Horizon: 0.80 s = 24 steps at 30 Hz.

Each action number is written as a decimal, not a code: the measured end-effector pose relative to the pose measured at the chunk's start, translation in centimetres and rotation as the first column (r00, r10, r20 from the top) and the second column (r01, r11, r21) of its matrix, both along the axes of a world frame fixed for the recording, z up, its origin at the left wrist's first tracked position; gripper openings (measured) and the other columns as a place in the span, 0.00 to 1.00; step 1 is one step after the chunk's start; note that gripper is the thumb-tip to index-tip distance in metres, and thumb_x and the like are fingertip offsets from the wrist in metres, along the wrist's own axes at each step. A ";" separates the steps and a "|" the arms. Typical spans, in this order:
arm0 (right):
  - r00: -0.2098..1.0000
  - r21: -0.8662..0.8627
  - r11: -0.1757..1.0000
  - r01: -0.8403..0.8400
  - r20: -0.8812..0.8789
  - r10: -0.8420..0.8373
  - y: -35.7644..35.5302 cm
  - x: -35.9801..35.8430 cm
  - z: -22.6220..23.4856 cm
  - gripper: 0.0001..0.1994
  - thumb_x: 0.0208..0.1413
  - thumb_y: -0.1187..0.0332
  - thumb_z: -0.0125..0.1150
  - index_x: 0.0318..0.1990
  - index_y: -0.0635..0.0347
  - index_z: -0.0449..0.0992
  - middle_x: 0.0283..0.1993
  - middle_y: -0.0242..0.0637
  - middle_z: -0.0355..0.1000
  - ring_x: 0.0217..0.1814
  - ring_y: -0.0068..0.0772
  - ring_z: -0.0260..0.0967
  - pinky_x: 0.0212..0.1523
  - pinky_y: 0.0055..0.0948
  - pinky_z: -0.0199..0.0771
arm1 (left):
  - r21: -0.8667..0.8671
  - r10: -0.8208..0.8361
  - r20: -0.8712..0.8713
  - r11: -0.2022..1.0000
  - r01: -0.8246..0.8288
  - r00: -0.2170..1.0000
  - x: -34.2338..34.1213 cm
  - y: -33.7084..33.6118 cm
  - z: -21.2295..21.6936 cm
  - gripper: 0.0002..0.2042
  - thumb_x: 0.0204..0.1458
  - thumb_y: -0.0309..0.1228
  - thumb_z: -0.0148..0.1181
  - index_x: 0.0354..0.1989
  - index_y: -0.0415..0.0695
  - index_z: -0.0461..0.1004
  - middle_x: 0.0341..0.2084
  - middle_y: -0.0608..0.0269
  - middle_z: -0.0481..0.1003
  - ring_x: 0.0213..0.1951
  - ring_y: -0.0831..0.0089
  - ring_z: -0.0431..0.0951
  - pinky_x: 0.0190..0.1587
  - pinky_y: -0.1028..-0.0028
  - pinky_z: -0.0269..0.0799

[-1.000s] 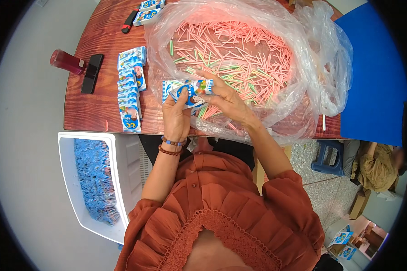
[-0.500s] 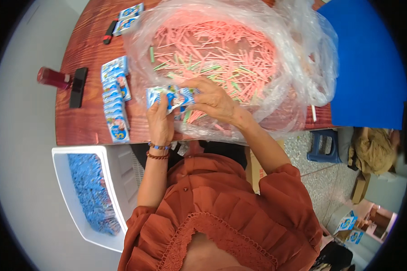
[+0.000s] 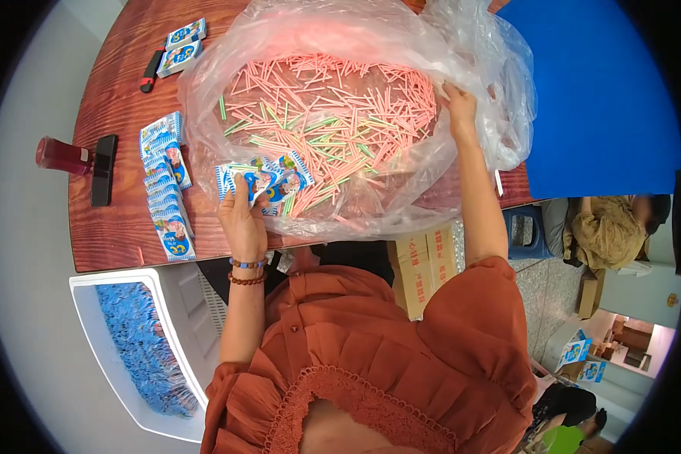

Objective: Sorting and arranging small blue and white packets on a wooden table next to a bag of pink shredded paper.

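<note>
Several small blue-and-white packets (image 3: 259,181) are fanned out in my left hand (image 3: 242,221), its thumb pressed on top of them. They hang over the near left side of a large clear plastic bag (image 3: 295,29). Thin pink and green sticks (image 3: 340,98) lie loose in the spread-open bag. My right hand (image 3: 460,110) is stretched out to the bag's right side, fingers closed on the plastic at its inner rim. Left of the bag, a row of similar packets (image 3: 166,197) overlaps on the wooden table.
Two small packs (image 3: 180,57) and a red-and-black cutter (image 3: 151,72) lie at the far left. A phone (image 3: 104,170) and a red jar (image 3: 62,155) are by the left edge. Below stands a white bin (image 3: 163,284) of blue packets. A blue sheet (image 3: 598,91) covers the right.
My right hand has left the packets and moved right to the bag's rim. My left hand keeps the packets, now fanned wider. The whole view has shifted slightly.
</note>
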State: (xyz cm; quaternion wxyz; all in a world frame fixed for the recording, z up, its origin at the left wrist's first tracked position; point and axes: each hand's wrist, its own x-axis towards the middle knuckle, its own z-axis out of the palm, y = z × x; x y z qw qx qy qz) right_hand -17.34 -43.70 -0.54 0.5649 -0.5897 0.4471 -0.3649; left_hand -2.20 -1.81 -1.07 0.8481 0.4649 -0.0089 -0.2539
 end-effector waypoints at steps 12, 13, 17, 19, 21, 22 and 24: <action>0.520 -0.401 0.698 -0.593 -0.853 -0.048 -1.2 3.8 0.1 0.19 0.51 0.64 0.58 0.45 0.71 0.72 0.39 0.56 0.74 0.41 0.51 0.73 0.40 0.38 0.73 | 0.013 -0.011 0.017 1.000 0.011 1.000 -0.1 0.4 0.1 0.09 0.60 0.35 0.55 0.36 0.43 0.76 0.32 0.68 0.78 0.32 0.83 0.74 0.30 0.80 0.68; 0.476 -0.386 0.685 -0.618 -0.877 -0.065 -1.7 3.9 -0.3 0.19 0.51 0.65 0.59 0.45 0.74 0.72 0.39 0.58 0.74 0.41 0.54 0.73 0.40 0.40 0.73 | 0.004 -0.014 0.022 1.000 0.014 1.000 -0.2 0.3 0.1 0.09 0.60 0.35 0.54 0.37 0.43 0.76 0.32 0.68 0.78 0.32 0.83 0.74 0.30 0.79 0.68; 0.565 -0.482 0.668 -0.567 -0.818 -0.110 -2.8 4.9 -2.4 0.18 0.48 0.67 0.59 0.40 0.79 0.70 0.39 0.63 0.72 0.42 0.62 0.70 0.44 0.44 0.72 | 0.016 -0.009 0.008 1.000 0.009 1.000 -0.3 0.1 0.5 0.09 0.60 0.35 0.55 0.37 0.43 0.76 0.33 0.68 0.78 0.33 0.83 0.75 0.30 0.79 0.69; 0.590 -0.524 0.588 -0.616 -0.802 -0.097 -2.4 4.6 -3.4 0.17 0.48 0.69 0.59 0.40 0.78 0.70 0.39 0.63 0.72 0.43 0.63 0.70 0.46 0.45 0.71 | 0.053 0.011 -0.018 0.999 -0.010 1.000 -0.2 0.3 0.5 0.09 0.60 0.35 0.55 0.38 0.44 0.76 0.33 0.69 0.78 0.33 0.83 0.75 0.31 0.80 0.71; 0.613 -0.563 0.497 -0.660 -0.786 -0.075 -2.2 4.9 -3.3 0.16 0.48 0.70 0.58 0.40 0.77 0.70 0.40 0.63 0.71 0.45 0.64 0.69 0.47 0.45 0.70 | 0.064 0.030 -0.035 0.998 -0.028 0.999 -0.2 0.4 0.7 0.09 0.60 0.35 0.55 0.36 0.44 0.76 0.32 0.69 0.77 0.32 0.82 0.73 0.31 0.79 0.68; 0.526 -0.443 0.569 -0.693 -0.850 -0.021 -2.4 5.1 -3.1 0.19 0.49 0.70 0.59 0.48 0.71 0.68 0.49 0.55 0.69 0.52 0.59 0.67 0.52 0.44 0.67 | 0.074 0.041 -0.052 0.997 -0.038 0.998 -0.2 0.6 0.8 0.09 0.60 0.35 0.55 0.34 0.44 0.75 0.31 0.69 0.76 0.32 0.81 0.72 0.31 0.78 0.65; 0.432 -0.316 0.633 -0.706 -0.901 0.032 -3.6 4.5 -3.4 0.24 0.51 0.70 0.59 0.55 0.66 0.65 0.59 0.47 0.67 0.58 0.54 0.65 0.57 0.43 0.65 | 0.066 0.041 -0.052 0.997 -0.038 0.998 -0.1 0.5 0.6 0.09 0.60 0.35 0.55 0.34 0.43 0.75 0.32 0.68 0.77 0.32 0.81 0.72 0.31 0.78 0.65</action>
